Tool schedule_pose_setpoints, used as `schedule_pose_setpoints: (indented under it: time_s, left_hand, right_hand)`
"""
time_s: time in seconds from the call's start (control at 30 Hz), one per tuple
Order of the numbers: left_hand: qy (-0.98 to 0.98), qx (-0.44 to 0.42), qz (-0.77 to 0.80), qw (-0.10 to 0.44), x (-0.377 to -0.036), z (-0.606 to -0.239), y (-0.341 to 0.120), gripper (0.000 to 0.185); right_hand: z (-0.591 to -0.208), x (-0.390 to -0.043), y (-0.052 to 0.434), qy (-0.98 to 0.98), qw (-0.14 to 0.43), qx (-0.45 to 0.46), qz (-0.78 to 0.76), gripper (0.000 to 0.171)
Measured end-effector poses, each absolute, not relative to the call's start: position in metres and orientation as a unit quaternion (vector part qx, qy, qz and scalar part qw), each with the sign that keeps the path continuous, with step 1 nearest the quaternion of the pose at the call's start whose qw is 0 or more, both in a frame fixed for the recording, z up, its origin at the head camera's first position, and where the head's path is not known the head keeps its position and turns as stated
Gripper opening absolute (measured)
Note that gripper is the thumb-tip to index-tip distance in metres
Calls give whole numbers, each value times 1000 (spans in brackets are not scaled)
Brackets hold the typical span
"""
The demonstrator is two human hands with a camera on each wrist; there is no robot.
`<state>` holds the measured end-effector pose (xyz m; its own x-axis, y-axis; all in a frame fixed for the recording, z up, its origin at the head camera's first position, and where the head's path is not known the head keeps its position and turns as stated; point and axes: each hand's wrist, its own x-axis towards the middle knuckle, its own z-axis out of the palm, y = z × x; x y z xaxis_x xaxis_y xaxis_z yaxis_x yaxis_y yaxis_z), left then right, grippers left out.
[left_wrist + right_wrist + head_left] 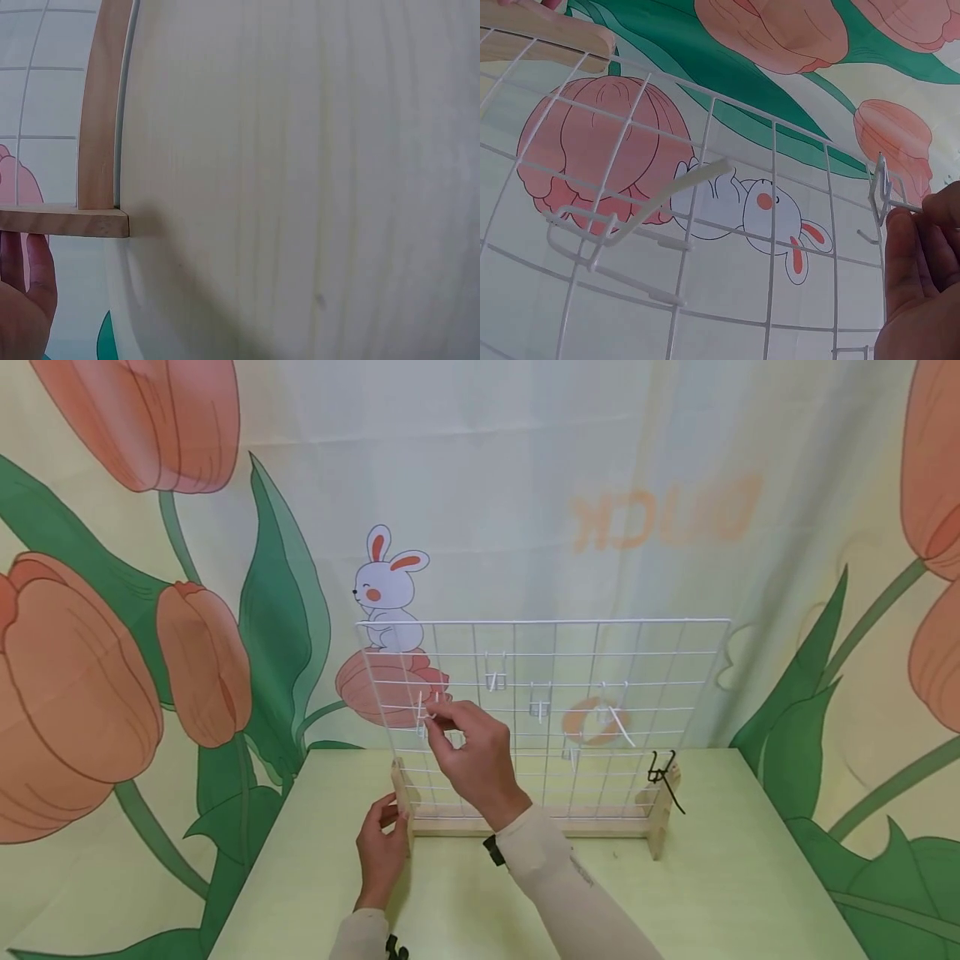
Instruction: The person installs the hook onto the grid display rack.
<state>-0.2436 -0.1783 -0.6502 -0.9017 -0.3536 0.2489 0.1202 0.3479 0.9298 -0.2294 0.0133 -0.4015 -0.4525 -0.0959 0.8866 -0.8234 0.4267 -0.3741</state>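
A white wire grid panel (577, 681) stands upright on a wooden base. At the panel's left part, my right hand (480, 760) pinches a small white hook (880, 191) between thumb and fingers. Another white hook (592, 236), with a long arm, is on the grid wires beside it in the right wrist view. My left hand (382, 852) is low at the panel's left side. Its fingertips (41, 262) touch the side of the wooden foot (67, 222), fingers fairly straight.
Several more white hooks, such as one with a long arm (618, 725), hang across the grid. A black hook (662, 774) is at the lower right by the right wooden foot (660, 827). The pale table (300, 877) ends at a printed curtain (487, 485).
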Motion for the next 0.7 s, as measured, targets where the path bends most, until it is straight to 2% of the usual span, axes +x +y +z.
schedule_pose_setpoints:
  time_s: [0.47, 0.7]
  left_hand:
    - [-793, 72, -566, 214, -245, -648, -180, 35]
    - [-792, 81, -567, 211, -246, -649, -178, 36]
  right_hand:
    - [-384, -247, -3, -741, 460, 316, 374, 16]
    - [-381, -255, -7, -753, 477, 306, 335, 20]
